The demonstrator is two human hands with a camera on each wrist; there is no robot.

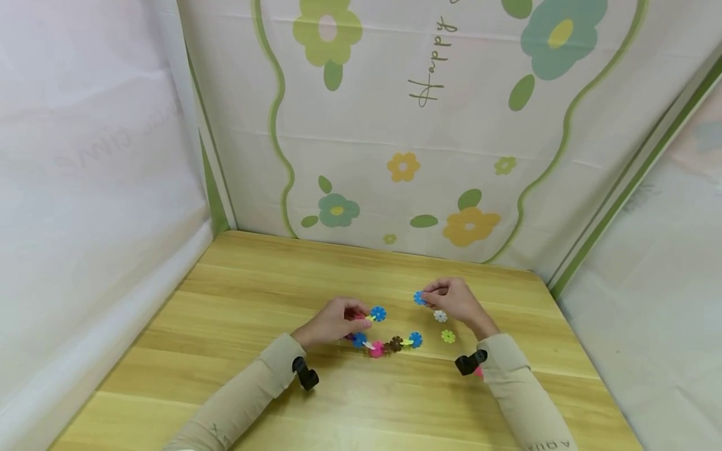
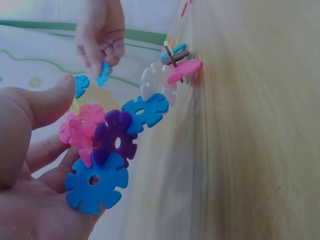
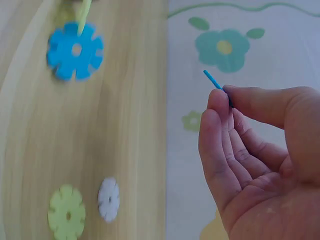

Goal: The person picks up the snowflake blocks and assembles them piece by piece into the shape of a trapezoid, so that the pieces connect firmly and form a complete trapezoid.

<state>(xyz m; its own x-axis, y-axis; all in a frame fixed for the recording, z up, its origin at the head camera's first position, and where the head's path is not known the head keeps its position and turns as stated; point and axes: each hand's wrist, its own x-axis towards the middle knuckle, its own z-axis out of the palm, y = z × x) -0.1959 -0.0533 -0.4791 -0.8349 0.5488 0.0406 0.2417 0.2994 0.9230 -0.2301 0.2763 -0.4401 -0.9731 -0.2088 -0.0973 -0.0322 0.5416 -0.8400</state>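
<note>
My left hand [image 1: 335, 322] holds one end of a chain of slotted plastic flower discs, thumb and fingers about the pieces. Blue, purple and pink discs [image 2: 85, 120] show at that hand in the left wrist view. From there the chain curves over the table through a pink disc [image 1: 376, 349] and a brown disc [image 1: 397, 343] to a blue disc [image 1: 415, 340]. Another blue disc [image 1: 378, 314] sits at the chain's upper end by my left fingertips. Between thumb and fingertips, my right hand [image 1: 454, 300] pinches a loose blue disc [image 1: 419, 297], apart from the chain.
A white disc [image 1: 440, 316] and a yellow-green disc [image 3: 67, 212] lie loose on the wooden table [image 1: 271, 269] below my right hand. Part of a pink piece [image 1: 479, 371] shows beside the right wrist. Flower-printed fabric [image 1: 361, 125] rises behind the table.
</note>
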